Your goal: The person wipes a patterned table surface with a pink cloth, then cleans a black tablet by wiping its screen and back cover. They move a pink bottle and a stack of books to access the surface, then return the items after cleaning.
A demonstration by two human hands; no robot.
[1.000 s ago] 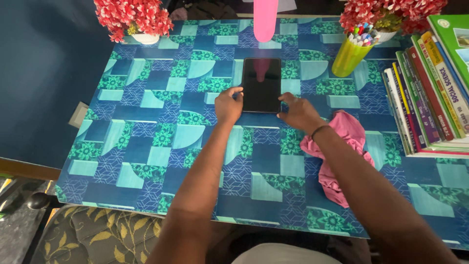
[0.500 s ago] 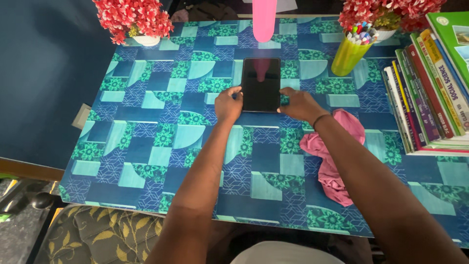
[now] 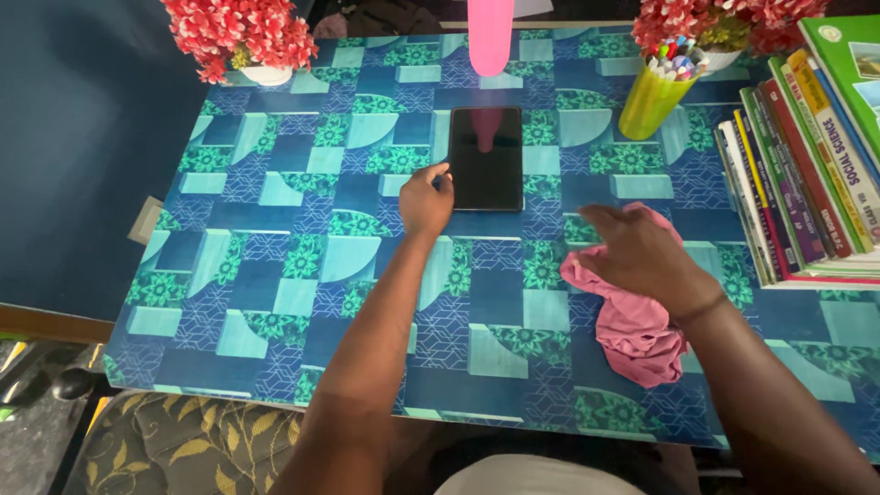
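Now we have our left hand (image 3: 424,200) resting at the left edge of a dark tablet (image 3: 487,158), fingertips touching its lower left side, not closed around it. The tablet lies flat, screen up, near the middle of the table's far half, long side running away from us. Our right hand (image 3: 642,258) is open, fingers spread, over the upper part of a crumpled pink cloth (image 3: 632,321); whether the palm presses on the cloth we cannot tell, but nothing is gripped.

Handling, as a judgement: the tablet is stiff, thin, glossy, likely slippery on the patterned table cover (image 3: 275,238) and breakable if dropped; best held by its two long edges, thumbs off the glass. The cloth is soft and limp, light, takes any pinch or bunching grab, no fixed hold point.

Room: the left half of the table is bare cover out to the left edge, and the near edge in front of us is free too. The right edge is crowded by a row of books (image 3: 807,156). A yellow-green cup of pens (image 3: 653,96) stands just beyond the tablet to the right and could tip. Two pots of red flowers (image 3: 240,37) sit at the far corners, and a pink upright object (image 3: 490,37) stands at the far edge behind the tablet.
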